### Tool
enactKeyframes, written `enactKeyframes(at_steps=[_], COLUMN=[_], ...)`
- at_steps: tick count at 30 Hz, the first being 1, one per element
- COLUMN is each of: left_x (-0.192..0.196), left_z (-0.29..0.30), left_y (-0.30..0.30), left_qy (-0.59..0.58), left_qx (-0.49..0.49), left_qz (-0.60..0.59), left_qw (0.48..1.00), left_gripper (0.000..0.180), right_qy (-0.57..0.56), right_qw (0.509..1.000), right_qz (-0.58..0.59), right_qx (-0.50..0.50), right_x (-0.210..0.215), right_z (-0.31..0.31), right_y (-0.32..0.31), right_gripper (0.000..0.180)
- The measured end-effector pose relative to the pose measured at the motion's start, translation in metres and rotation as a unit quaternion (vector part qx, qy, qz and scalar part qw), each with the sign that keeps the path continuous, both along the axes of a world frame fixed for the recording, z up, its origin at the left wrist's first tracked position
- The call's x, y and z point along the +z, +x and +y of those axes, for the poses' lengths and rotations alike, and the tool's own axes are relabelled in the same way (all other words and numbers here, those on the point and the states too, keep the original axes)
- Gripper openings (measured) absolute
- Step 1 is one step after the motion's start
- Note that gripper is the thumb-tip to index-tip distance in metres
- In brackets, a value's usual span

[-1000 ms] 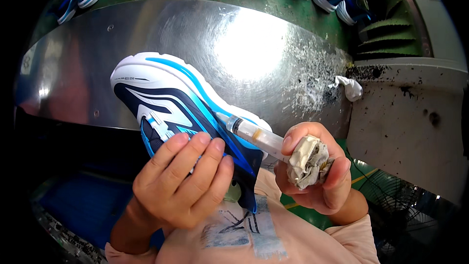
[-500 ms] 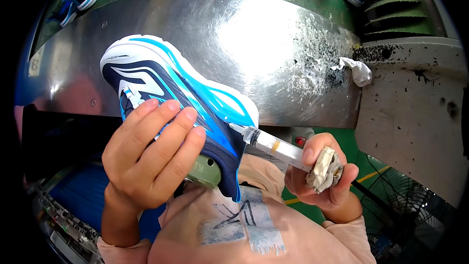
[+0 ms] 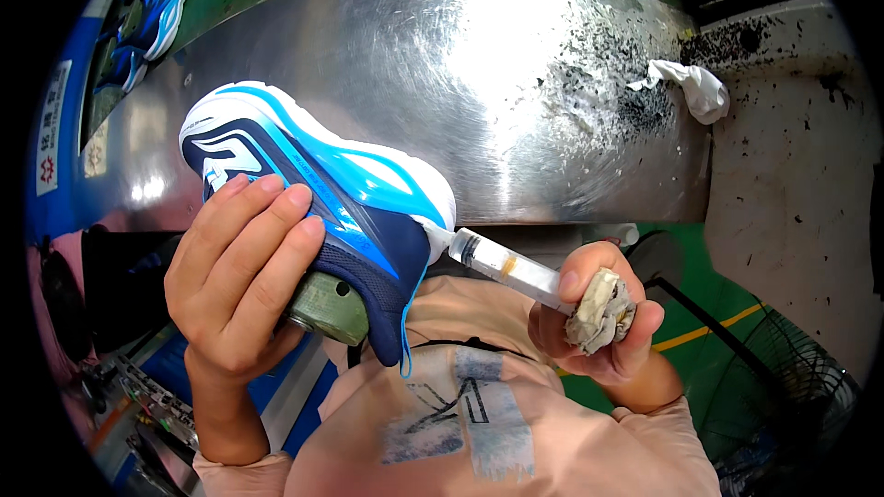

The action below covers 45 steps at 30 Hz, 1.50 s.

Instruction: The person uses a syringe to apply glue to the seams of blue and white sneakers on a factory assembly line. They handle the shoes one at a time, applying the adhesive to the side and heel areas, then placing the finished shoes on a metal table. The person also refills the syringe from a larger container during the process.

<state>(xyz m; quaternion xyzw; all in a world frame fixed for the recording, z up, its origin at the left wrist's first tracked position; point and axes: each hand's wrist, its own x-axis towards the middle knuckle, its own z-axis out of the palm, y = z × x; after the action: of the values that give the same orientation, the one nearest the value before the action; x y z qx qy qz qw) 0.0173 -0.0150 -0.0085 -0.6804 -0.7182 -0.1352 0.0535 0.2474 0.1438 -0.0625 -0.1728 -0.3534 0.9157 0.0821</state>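
A navy, blue and white sneaker point(image 3: 373, 179) is held on its side in the air, sole away from me, toe to the upper left. My left hand point(image 3: 235, 276) wraps over its upper and grips it. A green shoe last point(image 3: 331, 308) sticks out of the shoe's opening. My right hand point(image 3: 603, 281) closes round the plunger end of a clear syringe point(image 3: 516, 269), where a grubby, pale wad point(image 3: 599, 313) covers the end. The syringe's tip reaches the heel, at the line between upper and white sole; whether it touches is hard to make out.
A scratched metal table point(image 3: 368, 46) with black specks lies beyond the shoe. A crumpled white tissue point(image 3: 702, 94) rests near its right end, by a stained pale panel point(image 3: 783, 175). Similar sneakers point(image 3: 170, 9) stand at far left. A black fan point(image 3: 764, 377) is at lower right.
The sneaker, in my left hand, has shifted left and turned slightly. The syringe's tip has come from the shoe's side round to the back of its heel. The view has shifted a little.
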Motion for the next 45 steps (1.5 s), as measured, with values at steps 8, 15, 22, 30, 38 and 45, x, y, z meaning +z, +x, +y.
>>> enactKeyframes(at_steps=[8,15,22,30,38,45], left_x=[0.009,0.028,0.027,0.017,0.020,0.017], left_z=[0.030,0.072,0.067,0.081,0.092,0.082], left_y=[-0.011,-0.031,0.017,0.054,0.061,0.049], left_qy=[-0.049,-0.171,-0.195,-0.125,-0.138,-0.117], left_qx=[-0.049,-0.188,-0.008,0.120,0.183,0.213], left_qz=[0.011,0.052,0.007,-0.038,-0.028,-0.109], left_qw=[0.997,0.966,0.981,0.984,0.973,0.964], left_gripper=[0.043,0.079,0.082,0.067,0.060,0.051], right_qy=[-0.016,-0.053,-0.051,0.025,0.203,0.086], right_qw=[0.999,0.991,0.988,0.982,0.945,0.972], right_qz=[0.004,0.004,0.044,0.072,0.069,0.023], right_qx=[-0.044,-0.126,-0.137,-0.172,-0.246,-0.217], right_x=[0.005,0.010,0.001,0.010,0.006,0.012], right_z=[-0.014,-0.028,-0.021,-0.027,-0.064,-0.068], right_y=[0.002,-0.004,0.011,0.011,-0.002,0.001], right_gripper=[0.077,0.077,0.072,0.060,0.050,0.055])
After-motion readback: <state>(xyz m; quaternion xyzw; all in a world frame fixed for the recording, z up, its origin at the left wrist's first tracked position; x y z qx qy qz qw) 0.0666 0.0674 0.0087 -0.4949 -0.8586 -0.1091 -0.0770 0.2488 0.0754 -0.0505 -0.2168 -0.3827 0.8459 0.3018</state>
